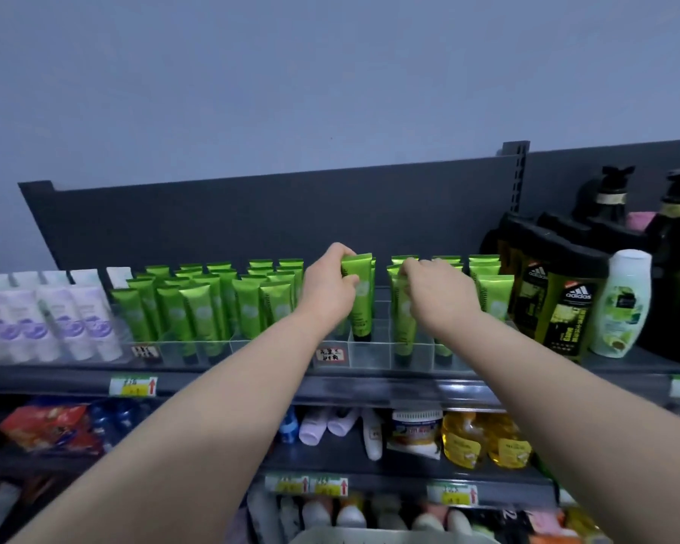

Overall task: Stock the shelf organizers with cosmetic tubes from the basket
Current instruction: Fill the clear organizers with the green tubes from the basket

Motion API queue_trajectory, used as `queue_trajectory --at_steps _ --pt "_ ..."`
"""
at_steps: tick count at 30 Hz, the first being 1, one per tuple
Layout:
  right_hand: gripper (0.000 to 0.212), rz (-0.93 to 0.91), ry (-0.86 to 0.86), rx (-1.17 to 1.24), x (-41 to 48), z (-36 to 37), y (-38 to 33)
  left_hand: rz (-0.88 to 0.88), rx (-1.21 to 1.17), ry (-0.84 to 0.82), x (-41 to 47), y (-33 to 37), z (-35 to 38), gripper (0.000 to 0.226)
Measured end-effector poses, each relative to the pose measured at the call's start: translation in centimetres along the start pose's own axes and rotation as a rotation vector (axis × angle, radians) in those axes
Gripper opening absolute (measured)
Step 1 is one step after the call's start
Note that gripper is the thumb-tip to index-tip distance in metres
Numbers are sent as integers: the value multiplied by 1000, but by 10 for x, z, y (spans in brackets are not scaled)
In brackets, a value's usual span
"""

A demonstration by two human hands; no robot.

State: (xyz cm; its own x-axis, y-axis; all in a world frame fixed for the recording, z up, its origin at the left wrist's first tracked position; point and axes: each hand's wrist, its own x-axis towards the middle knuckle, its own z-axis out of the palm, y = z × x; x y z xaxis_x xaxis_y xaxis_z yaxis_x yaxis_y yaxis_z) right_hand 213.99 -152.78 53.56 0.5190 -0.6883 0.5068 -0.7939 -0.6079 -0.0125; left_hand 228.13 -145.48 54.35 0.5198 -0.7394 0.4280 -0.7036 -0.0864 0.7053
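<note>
Big dark shelf unit (252, 214) fills the view, and its top shelf carries the clear organizer (370, 353), split into small front-to-back compartments. Left of centre those compartments are packed with green tubes (197, 308), all standing cap down, crimped ends up, row behind row. More of the same green stock fills the right-hand compartments (491, 296).

Beside the organizer on the left stand white-and-purple tubes (56, 320). On the right are dark adidas bottles (566, 312), then a white bottle (621, 304) with a green label. The shelf below holds yellow bottles (483, 437). At the very bottom edge a pale basket rim (389, 537) shows, blurred, its contents out of sight.

Both arms are up at the organizer's middle. The left hand (328, 286) is clamped on one green tube (361, 304), thumb and fingers near its crimped top. That tube is upright, its black cap down inside a front compartment. The right hand (436, 292) sits just beside it, fingertips curled onto the tops of the neighbouring tubes (405, 327). Whether it is pinching one, I cannot tell.

A small handwritten label (331, 354) is stuck on the organizer's front wall.
</note>
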Motion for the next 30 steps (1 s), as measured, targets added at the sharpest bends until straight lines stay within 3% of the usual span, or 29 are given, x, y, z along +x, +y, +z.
queue_trajectory --at_steps 12,19,23,30 --pt "40 -24 -6 7 -5 4 -9 -20 138 -122 2 -25 21 37" --pt "37 -67 63 6 -11 1 -10 -21 144 -53 -4 -20 17 46" --pt "40 -113 143 -1 -21 -5 -6 42 194 15 -17 -16 11 47" --pt "35 -241 188 58 -61 2 -8 245 542 47 -67 -12 -15 36"
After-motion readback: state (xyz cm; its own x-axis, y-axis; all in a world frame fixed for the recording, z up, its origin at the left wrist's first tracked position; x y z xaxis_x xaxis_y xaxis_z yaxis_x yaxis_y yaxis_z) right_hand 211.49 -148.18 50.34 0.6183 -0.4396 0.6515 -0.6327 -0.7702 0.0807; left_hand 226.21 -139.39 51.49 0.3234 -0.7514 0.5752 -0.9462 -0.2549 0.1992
